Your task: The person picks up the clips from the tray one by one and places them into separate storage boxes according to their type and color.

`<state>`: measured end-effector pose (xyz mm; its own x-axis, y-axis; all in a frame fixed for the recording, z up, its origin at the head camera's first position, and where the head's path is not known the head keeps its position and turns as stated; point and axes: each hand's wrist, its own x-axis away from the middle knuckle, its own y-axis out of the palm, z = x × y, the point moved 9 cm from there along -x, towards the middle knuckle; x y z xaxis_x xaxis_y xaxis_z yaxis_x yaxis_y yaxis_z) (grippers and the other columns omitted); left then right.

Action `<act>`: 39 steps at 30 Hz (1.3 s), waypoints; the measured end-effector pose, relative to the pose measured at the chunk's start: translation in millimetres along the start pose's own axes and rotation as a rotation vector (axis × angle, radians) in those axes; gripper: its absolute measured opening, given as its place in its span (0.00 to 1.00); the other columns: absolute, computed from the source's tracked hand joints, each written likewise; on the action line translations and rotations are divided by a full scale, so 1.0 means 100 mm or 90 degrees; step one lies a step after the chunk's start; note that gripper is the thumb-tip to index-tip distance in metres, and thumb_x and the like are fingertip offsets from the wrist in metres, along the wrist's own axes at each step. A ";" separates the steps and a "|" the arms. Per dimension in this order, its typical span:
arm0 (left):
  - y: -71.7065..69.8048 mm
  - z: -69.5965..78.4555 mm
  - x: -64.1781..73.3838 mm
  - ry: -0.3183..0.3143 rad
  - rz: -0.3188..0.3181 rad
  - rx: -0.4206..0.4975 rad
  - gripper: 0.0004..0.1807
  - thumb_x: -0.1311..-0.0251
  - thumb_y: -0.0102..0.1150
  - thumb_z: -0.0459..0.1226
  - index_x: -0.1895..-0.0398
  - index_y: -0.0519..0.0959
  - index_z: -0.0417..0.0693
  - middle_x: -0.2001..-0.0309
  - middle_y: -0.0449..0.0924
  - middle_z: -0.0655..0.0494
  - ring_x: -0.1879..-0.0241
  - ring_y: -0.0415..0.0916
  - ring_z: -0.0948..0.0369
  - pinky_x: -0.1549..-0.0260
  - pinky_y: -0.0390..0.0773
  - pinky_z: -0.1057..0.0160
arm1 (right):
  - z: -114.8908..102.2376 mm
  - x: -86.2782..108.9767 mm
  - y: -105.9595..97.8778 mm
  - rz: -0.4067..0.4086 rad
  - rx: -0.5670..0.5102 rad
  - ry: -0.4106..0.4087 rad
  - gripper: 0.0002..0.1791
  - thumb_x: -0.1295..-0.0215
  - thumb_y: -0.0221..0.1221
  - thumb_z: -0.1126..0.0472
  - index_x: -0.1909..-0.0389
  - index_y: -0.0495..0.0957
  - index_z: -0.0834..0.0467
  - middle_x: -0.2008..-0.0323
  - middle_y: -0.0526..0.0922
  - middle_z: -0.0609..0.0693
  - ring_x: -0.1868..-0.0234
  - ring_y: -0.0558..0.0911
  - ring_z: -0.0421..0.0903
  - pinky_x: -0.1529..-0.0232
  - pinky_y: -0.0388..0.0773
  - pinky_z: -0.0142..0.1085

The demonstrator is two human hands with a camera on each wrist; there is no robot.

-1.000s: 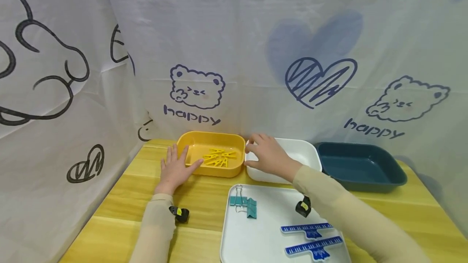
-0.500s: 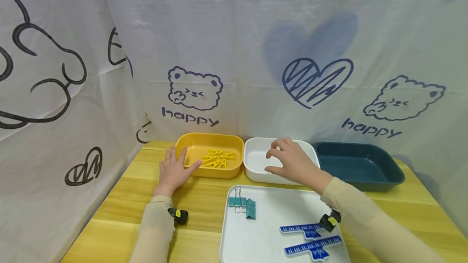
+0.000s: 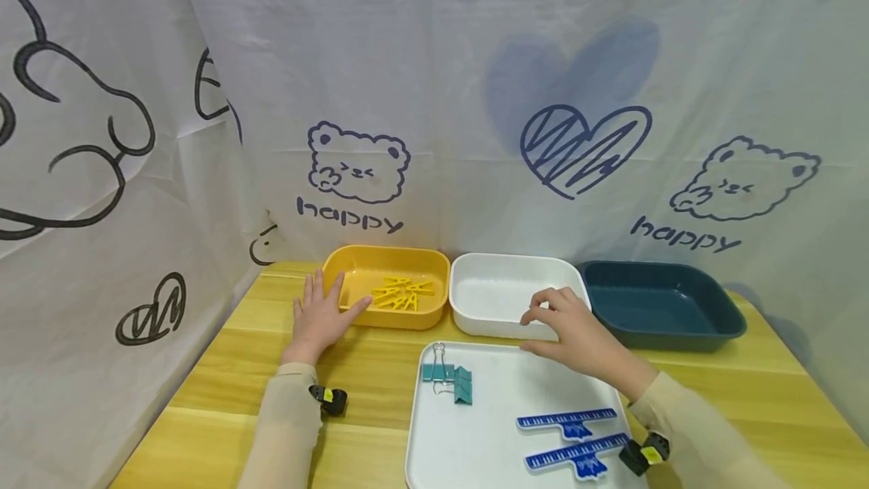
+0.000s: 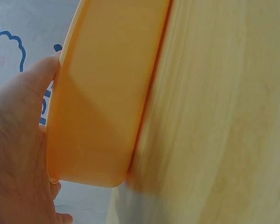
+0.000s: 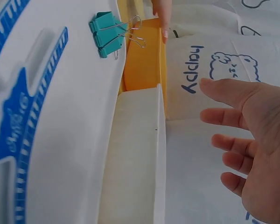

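Note:
My left hand rests on the near left rim of the yellow bin, fingers spread and thumb along the front edge. Several yellow clothespins lie inside that bin. Holding nothing, my right hand hovers over the front right corner of the white bin and the back of the white tray, fingers loosely bent and apart from the thumb. On the tray sit teal binder clips at the back left. Two blue ruler-shaped clips with piano-key markings lie at its right.
A dark teal bin stands to the right of the white one, all three in a row along the back. Behind them hangs a white printed curtain. Wooden tabletop shows around the tray.
My right hand has drawn back from between the yellow and white bins, moving right and toward me, over the tray's back edge. The left hand stays on the yellow bin.

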<state>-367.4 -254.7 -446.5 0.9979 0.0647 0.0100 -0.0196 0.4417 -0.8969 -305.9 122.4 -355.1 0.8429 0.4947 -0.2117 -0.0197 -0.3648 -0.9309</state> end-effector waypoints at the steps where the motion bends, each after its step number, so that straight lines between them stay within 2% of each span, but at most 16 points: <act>1: 0.00 0.00 0.00 0.001 0.000 0.000 0.53 0.41 0.36 0.74 0.21 0.44 0.52 0.22 0.23 0.39 0.23 0.23 0.39 0.30 0.33 0.29 | 0.02 0.04 0.01 0.003 -0.003 0.000 0.13 0.45 0.70 0.49 0.59 0.83 0.46 0.52 0.76 0.46 0.50 0.69 0.47 0.51 0.76 0.45; 9: 0.00 0.02 -0.04 0.005 -0.007 0.005 0.54 0.42 0.36 0.75 0.21 0.44 0.52 0.22 0.22 0.39 0.23 0.20 0.40 0.30 0.32 0.30 | 0.19 0.35 0.05 0.033 -0.027 0.002 0.12 0.47 0.71 0.50 0.62 0.82 0.43 0.55 0.76 0.43 0.54 0.67 0.43 0.56 0.68 0.41; 15: 0.01 0.02 -0.04 0.010 -0.002 0.007 0.54 0.42 0.36 0.74 0.21 0.45 0.51 0.22 0.22 0.39 0.23 0.21 0.39 0.31 0.32 0.29 | 0.29 0.57 0.02 0.065 -0.052 0.011 0.12 0.48 0.72 0.52 0.63 0.82 0.44 0.55 0.77 0.43 0.55 0.66 0.42 0.56 0.67 0.41; 19: 0.06 0.00 -0.03 0.008 -0.004 0.007 0.55 0.43 0.36 0.75 0.21 0.45 0.52 0.22 0.22 0.39 0.23 0.22 0.39 0.31 0.32 0.29 | 0.40 0.71 0.05 0.040 -0.076 0.063 0.12 0.48 0.72 0.52 0.62 0.83 0.45 0.55 0.77 0.44 0.53 0.66 0.44 0.55 0.69 0.43; 24: 0.08 0.00 -0.01 0.002 -0.007 0.006 0.55 0.43 0.35 0.76 0.21 0.45 0.52 0.22 0.22 0.39 0.23 0.22 0.39 0.31 0.32 0.29 | 0.53 0.85 0.09 0.003 -0.071 0.124 0.13 0.48 0.71 0.49 0.61 0.83 0.46 0.52 0.77 0.47 0.52 0.66 0.47 0.55 0.70 0.43; 29: 0.07 -0.01 -0.01 0.002 -0.005 0.004 0.55 0.43 0.35 0.75 0.21 0.45 0.51 0.22 0.22 0.39 0.23 0.22 0.38 0.31 0.33 0.29 | 0.61 0.97 0.09 0.003 -0.070 0.128 0.13 0.49 0.72 0.51 0.63 0.83 0.45 0.54 0.77 0.47 0.53 0.67 0.47 0.56 0.69 0.41; 35: 0.06 -0.02 -0.01 0.003 -0.009 0.007 0.55 0.42 0.36 0.75 0.21 0.44 0.51 0.22 0.22 0.39 0.23 0.22 0.38 0.31 0.32 0.29 | 0.73 1.05 0.13 0.001 -0.090 0.120 0.13 0.50 0.73 0.52 0.64 0.83 0.46 0.55 0.77 0.47 0.50 0.69 0.51 0.52 0.71 0.51; 39: 0.03 -0.03 -0.01 0.002 -0.005 0.009 0.55 0.42 0.35 0.75 0.21 0.44 0.51 0.22 0.21 0.40 0.24 0.21 0.38 0.31 0.32 0.29 | 0.80 1.05 0.18 -0.015 -0.093 0.121 0.13 0.50 0.72 0.50 0.63 0.83 0.45 0.54 0.78 0.47 0.50 0.70 0.51 0.50 0.70 0.52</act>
<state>-368.6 -256.0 -450.9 0.9982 0.0583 0.0163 -0.0120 0.4550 -0.8904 -261.3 231.3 -417.6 0.9284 0.3523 -0.1178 0.0673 -0.4713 -0.8794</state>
